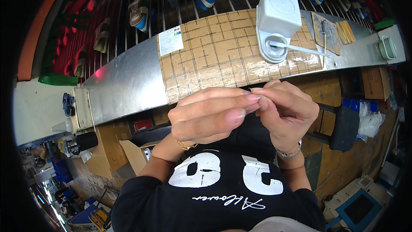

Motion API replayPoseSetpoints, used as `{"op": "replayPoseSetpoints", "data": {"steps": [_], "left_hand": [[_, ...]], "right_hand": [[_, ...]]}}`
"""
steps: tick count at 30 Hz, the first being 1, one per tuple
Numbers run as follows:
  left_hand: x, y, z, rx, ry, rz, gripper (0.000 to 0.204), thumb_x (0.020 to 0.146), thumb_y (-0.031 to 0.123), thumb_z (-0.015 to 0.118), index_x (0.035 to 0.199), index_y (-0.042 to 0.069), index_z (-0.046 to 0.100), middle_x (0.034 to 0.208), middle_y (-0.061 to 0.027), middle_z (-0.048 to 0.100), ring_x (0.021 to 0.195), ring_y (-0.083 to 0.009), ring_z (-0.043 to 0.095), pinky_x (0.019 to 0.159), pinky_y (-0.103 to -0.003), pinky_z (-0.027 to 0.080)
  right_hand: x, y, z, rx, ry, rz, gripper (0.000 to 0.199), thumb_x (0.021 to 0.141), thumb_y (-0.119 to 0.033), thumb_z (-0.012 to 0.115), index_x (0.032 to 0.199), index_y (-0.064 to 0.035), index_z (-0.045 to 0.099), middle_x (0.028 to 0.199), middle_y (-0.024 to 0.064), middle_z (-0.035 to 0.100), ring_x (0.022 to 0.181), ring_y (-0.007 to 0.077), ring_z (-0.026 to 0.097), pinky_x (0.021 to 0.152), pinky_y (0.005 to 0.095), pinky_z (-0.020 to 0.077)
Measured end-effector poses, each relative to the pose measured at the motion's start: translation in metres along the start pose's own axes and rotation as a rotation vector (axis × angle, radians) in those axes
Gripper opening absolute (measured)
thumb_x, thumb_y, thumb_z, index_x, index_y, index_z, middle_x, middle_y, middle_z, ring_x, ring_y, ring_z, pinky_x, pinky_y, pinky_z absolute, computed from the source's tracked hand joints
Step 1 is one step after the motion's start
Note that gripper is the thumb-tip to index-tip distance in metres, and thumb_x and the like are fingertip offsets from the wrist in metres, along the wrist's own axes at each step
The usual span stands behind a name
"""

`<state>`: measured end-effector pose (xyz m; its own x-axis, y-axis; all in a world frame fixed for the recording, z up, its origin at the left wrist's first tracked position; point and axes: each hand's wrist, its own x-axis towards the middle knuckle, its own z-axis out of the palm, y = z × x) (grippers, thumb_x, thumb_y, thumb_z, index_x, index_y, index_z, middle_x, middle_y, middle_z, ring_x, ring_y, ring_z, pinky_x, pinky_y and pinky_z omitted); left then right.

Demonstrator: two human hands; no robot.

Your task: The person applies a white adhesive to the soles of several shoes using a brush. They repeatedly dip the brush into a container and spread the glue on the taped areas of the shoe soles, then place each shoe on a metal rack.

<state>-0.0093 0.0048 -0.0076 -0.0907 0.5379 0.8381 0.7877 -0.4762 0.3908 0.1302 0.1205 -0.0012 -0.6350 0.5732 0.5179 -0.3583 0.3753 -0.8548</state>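
Note:
My left hand [210,116] and my right hand [285,111] are raised close to my chest, in front of my black printed shirt. Their fingertips meet and pinch together in the middle. Whatever small thing lies between the fingers is hidden by them; only a thin dark sliver shows at the tips. A thin gold bracelet is on my left wrist and a silver one on my right. Both hands hang just in front of the near edge of the metal workbench [128,86].
A taped cardboard mat [214,56] covers the bench's middle. On it stands a white glue pot [277,21] with a brush [300,49]. A small metal cup [387,47] sits at the right end. Behind, a wire rack [171,0] carries several sandals. Cardboard boxes lie below.

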Motion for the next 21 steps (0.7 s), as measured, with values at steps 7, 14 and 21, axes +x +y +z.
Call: {"op": "replayPoseSetpoints", "data": {"steps": [7, 14, 21], "left_hand": [[-0.004, -0.004, 0.011, -0.203, 0.145, -0.048, 0.061, 0.079, -0.009, 0.077, 0.135, 0.002, 0.055, 0.108, -0.02, 0.073, 0.094, -0.0294, 0.074, 0.078, -0.035, 0.063], [0.003, 0.001, 0.009, -0.518, 0.282, -0.409, 0.078, 0.081, -0.013, 0.075, 0.148, -0.003, 0.037, 0.124, -0.032, 0.062, 0.097, -0.0284, 0.073, 0.084, -0.034, 0.063], [0.008, 0.005, 0.001, -0.276, 0.182, -0.367, 0.074, 0.077, -0.01, 0.08, 0.142, -0.006, 0.044, 0.123, -0.0273, 0.065, 0.097, -0.0263, 0.074, 0.081, -0.031, 0.062]], "right_hand": [[-0.003, -0.004, 0.005, 0.527, 0.066, 0.364, 0.016, 0.09, 0.001, 0.07, 0.105, 0.0047, 0.075, 0.081, 0.0099, 0.07, 0.067, 0.0102, 0.063, 0.059, 0.0212, 0.0486], [0.004, -0.003, -0.004, 0.021, 0.005, 0.145, 0.024, 0.087, 0.002, 0.073, 0.11, 0.0042, 0.074, 0.085, 0.0095, 0.072, 0.07, 0.0097, 0.065, 0.062, 0.0215, 0.0495], [0.01, -0.002, -0.005, -0.4, -0.053, -0.247, 0.026, 0.083, 0.004, 0.074, 0.109, 0.0016, 0.075, 0.083, 0.0093, 0.072, 0.068, 0.0135, 0.064, 0.063, 0.0244, 0.0493]]}}
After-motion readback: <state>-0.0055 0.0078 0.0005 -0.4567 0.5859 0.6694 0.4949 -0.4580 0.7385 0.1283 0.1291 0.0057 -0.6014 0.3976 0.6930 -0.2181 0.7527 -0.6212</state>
